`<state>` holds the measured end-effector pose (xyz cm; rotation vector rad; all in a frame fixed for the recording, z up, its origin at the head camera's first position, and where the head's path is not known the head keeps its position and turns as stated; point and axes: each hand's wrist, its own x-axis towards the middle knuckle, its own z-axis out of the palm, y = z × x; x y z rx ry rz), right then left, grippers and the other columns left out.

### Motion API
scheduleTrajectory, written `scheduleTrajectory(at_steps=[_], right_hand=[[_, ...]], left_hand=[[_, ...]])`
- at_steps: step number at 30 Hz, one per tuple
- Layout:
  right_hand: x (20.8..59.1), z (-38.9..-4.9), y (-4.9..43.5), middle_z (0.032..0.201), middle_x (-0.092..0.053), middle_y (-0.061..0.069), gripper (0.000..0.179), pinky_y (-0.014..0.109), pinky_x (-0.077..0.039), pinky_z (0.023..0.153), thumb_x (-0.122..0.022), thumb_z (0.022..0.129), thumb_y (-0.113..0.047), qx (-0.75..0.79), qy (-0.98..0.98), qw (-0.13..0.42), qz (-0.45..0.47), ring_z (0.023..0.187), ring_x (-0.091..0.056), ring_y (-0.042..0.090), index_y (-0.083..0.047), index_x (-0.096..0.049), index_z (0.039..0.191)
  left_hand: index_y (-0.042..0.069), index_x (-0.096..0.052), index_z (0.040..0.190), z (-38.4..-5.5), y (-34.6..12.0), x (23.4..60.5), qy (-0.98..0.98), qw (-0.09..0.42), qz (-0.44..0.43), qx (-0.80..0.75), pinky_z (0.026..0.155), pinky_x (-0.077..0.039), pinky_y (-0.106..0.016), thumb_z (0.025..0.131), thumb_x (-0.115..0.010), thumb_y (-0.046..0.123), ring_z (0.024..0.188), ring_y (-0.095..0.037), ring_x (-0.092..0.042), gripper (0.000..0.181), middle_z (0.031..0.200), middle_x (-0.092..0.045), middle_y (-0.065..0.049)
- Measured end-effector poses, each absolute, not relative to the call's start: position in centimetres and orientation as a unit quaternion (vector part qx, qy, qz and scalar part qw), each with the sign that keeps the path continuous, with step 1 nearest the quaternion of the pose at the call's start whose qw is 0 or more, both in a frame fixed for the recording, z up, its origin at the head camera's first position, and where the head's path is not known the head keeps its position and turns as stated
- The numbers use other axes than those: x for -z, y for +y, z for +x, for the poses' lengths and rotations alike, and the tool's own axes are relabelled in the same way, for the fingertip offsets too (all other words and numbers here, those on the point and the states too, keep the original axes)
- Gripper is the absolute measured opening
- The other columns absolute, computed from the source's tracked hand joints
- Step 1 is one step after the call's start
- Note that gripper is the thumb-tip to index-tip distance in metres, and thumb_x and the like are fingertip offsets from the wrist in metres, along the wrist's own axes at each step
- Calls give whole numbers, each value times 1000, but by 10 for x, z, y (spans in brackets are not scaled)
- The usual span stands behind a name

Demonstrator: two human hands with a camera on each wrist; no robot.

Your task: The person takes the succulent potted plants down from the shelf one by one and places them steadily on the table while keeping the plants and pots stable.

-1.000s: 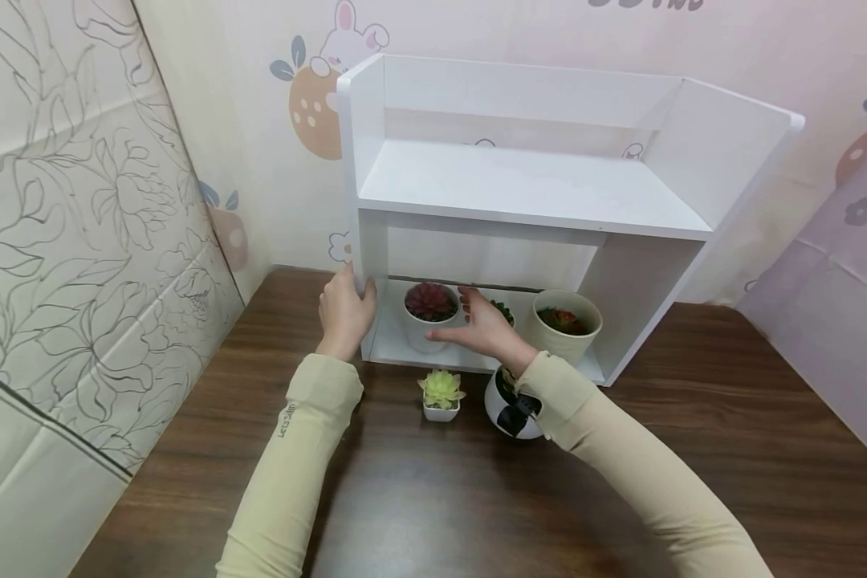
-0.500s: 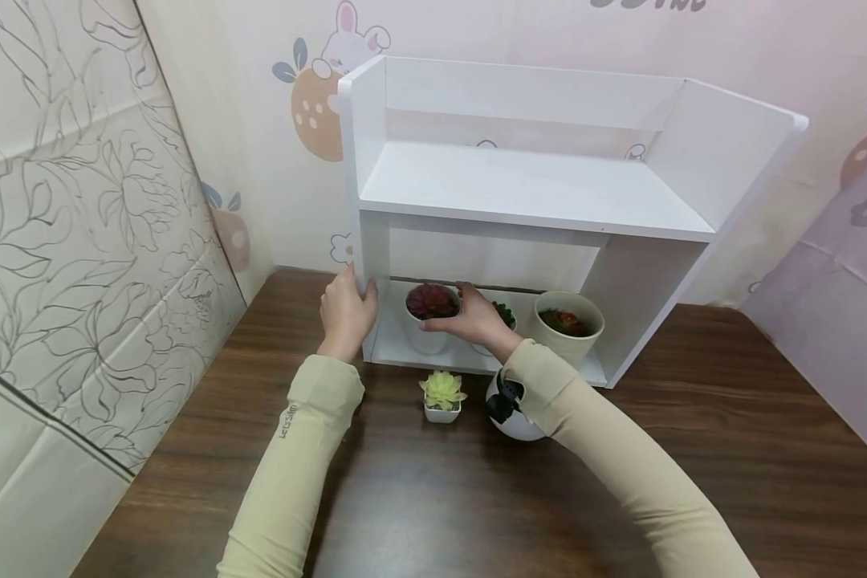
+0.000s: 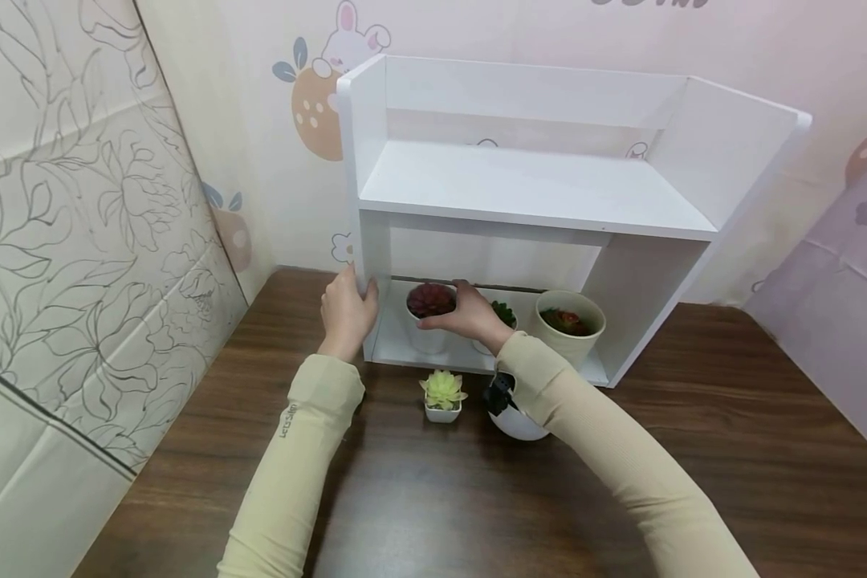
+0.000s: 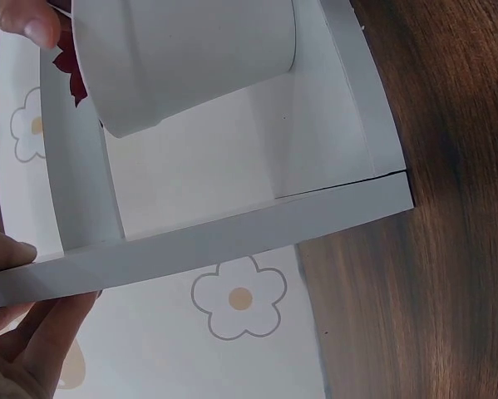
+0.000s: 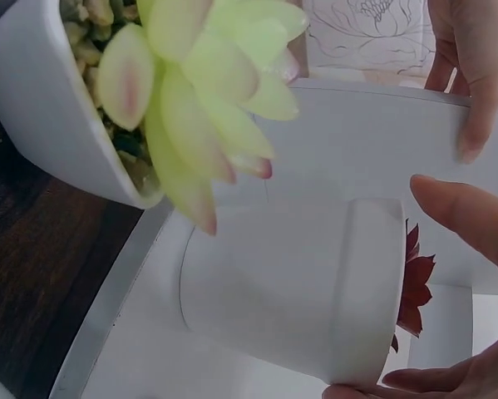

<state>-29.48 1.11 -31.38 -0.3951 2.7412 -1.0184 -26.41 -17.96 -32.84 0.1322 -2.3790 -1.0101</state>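
Observation:
A white two-level shelf [image 3: 527, 189] stands on the brown table [image 3: 433, 498] against the wall. My left hand [image 3: 344, 311] grips the front edge of its left side panel [image 4: 215, 241], thumb inside and fingers outside. My right hand [image 3: 465, 315] reaches into the lower level and holds the rim of a white pot [image 3: 426, 337] with a red succulent [image 3: 429, 299]. In the right wrist view that white pot [image 5: 298, 283] sits between my thumb [image 5: 473, 216] and my lower fingers. The pot stands on the bottom board.
A small green succulent [image 3: 442, 395] in a square white pot and a round white pot [image 3: 516, 421] with black marks stand on the table before the shelf. A cream pot [image 3: 569, 325] and a small green plant [image 3: 504, 313] share the lower level. Walls close in left and behind.
My right hand has moved left from in front of the shelf onto the red succulent's pot and closed round its rim. My left hand has stayed on the side panel.

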Motion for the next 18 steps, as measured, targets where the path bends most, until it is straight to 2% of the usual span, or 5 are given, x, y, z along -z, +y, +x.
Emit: scheduleTrajectory(at_steps=[9, 13, 18], right_hand=[[319, -300, 7, 146, -38, 22, 102, 46, -39, 106, -81, 74, -34, 356, 919, 105, -133, 132, -42, 35, 3, -21, 148], [321, -302, 5, 142, -42, 21, 97, 46, -40, 106, -81, 74, -29, 367, 913, 100, -146, 130, -45, 34, 0, -25, 147], [322, -304, 3, 141, -43, 20, 100, 44, -40, 106, -83, 72, -28, 370, 913, 90, -148, 129, -45, 32, -2, -24, 147]], left_hand=[[-1, -60, 116, -265, -180, 331, -883, 274, 48, 378, 82, -53, -54, 94, -56, 17, 102, -41, -65, 29, 115, -65, -24], [-1, -61, 115, -264, -180, 331, -881, 280, 43, 378, 81, -53, -54, 93, -56, 16, 102, -41, -65, 28, 114, -66, -24], [-1, -61, 115, -265, -180, 331, -880, 283, 39, 380, 81, -53, -54, 93, -56, 15, 103, -41, -65, 29, 115, -66, -24]])
